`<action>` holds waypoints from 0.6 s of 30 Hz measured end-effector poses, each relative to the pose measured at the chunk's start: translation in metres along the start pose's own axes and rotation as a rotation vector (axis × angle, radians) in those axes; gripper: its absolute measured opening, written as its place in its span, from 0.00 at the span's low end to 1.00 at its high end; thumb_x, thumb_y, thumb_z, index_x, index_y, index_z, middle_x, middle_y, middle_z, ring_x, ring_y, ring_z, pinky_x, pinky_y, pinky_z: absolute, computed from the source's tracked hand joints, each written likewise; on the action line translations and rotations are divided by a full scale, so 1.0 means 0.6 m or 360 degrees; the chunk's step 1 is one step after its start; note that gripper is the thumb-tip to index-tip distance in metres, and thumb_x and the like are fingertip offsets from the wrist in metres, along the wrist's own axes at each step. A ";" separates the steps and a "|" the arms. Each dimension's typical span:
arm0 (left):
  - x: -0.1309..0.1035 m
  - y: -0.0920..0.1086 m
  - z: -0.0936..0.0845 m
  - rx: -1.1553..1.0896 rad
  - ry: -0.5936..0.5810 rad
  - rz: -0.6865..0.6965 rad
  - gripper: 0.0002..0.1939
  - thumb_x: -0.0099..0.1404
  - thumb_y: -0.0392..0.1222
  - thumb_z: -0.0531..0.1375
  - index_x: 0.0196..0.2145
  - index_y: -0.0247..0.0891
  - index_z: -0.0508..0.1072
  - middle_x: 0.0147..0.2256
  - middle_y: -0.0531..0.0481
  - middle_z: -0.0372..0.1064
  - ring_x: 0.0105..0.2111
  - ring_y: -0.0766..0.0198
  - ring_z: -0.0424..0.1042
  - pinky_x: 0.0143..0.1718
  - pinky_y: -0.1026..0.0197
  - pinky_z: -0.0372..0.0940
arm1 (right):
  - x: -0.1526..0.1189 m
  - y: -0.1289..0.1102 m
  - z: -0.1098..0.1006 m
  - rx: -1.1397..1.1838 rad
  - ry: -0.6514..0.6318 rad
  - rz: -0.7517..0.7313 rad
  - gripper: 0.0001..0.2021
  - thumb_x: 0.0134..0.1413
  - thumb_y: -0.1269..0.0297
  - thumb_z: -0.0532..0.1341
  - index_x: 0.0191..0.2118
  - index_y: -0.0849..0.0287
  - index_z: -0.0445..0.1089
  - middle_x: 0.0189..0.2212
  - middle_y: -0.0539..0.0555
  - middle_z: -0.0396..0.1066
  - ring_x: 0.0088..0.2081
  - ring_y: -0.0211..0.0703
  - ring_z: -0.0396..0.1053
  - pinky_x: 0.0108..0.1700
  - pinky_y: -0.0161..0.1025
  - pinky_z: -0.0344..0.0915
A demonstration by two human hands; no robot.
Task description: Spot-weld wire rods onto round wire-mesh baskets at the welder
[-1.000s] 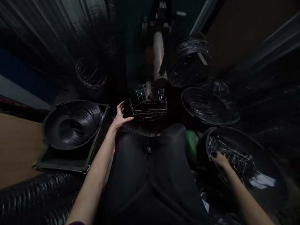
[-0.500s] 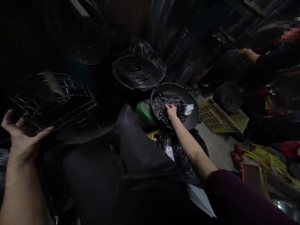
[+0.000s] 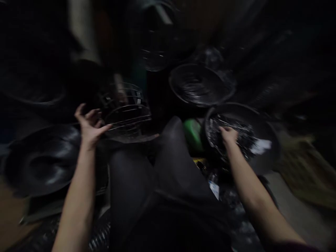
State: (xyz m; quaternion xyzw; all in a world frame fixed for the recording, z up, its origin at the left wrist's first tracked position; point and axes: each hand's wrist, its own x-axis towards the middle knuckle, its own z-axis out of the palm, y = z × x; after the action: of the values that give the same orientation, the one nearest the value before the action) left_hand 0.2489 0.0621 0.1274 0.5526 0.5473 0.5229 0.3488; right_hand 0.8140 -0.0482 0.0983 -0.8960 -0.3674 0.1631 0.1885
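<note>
My left hand [image 3: 90, 127] is at the left side of a round wire frame [image 3: 131, 117]. Its fingers are spread and curved, with the thumb against or very near a lower wire; blur hides the exact contact. My right hand [image 3: 229, 134] reaches into a wide dark basin [image 3: 270, 157], down at a pile of short metal wires [image 3: 243, 127]. Thumb and fingers are drawn together on the pile, and the fingertips are partly hidden among the wires. A crumpled white paper [image 3: 261, 146] lies beside the pile in that basin.
Behind stands another basin [image 3: 181, 94] with coiled wire. A green rounded object [image 3: 193, 134] sits beside my knee. At left is a large dark round pan [image 3: 15, 168]; at right a yellowish crate [image 3: 307, 168] stands on the floor. The scene is dark and blurred.
The view has swung left, so everything appears farther right and the left pan has come in. My right hand stays at the wire pile; my left stays by the frame, its fingers spread.
</note>
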 end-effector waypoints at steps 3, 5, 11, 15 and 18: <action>-0.039 0.028 0.008 0.0032 -0.0081 0.0187 0.60 0.32 0.63 0.76 0.58 0.53 0.50 0.53 0.46 0.64 0.54 0.52 0.69 0.52 0.50 0.68 | -0.046 -0.033 -0.001 0.0286 0.0157 -0.0076 0.25 0.54 0.38 0.45 0.46 0.46 0.68 0.36 0.63 0.73 0.44 0.62 0.73 0.41 0.58 0.69; -0.059 0.043 0.016 0.0141 -0.0112 0.0270 0.58 0.35 0.68 0.73 0.58 0.50 0.51 0.55 0.43 0.62 0.58 0.52 0.66 0.57 0.50 0.64 | -0.092 -0.063 0.019 0.0615 0.0156 -0.0260 0.20 0.50 0.37 0.54 0.42 0.44 0.67 0.35 0.60 0.72 0.40 0.58 0.73 0.35 0.53 0.69; -0.097 0.104 0.039 0.0617 -0.0364 0.0514 0.44 0.44 0.58 0.74 0.54 0.42 0.62 0.58 0.38 0.61 0.60 0.48 0.63 0.61 0.47 0.60 | -0.238 -0.164 0.079 0.0839 -0.0607 -0.0663 0.21 0.42 0.41 0.66 0.34 0.52 0.69 0.28 0.54 0.73 0.31 0.50 0.73 0.35 0.48 0.70; -0.097 0.136 0.049 0.0869 -0.0497 0.0641 0.33 0.45 0.51 0.74 0.47 0.41 0.70 0.58 0.39 0.61 0.59 0.44 0.61 0.61 0.43 0.58 | -0.264 -0.265 0.044 0.0852 -0.0994 -0.0978 0.21 0.47 0.46 0.67 0.43 0.55 0.73 0.28 0.51 0.74 0.30 0.43 0.72 0.34 0.40 0.69; -0.095 0.147 0.059 0.0943 -0.0553 0.0714 0.27 0.47 0.48 0.74 0.44 0.41 0.73 0.59 0.39 0.60 0.60 0.43 0.59 0.61 0.42 0.57 | -0.274 -0.354 0.019 0.0606 -0.1299 -0.1345 0.15 0.52 0.50 0.65 0.37 0.57 0.78 0.32 0.53 0.78 0.34 0.44 0.74 0.38 0.39 0.69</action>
State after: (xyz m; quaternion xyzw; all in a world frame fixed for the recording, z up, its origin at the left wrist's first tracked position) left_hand 0.3121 -0.0003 0.1935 0.8149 0.4731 0.3045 0.1392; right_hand 0.5708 -0.0243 0.2110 -0.4889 -0.6976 0.4667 0.2377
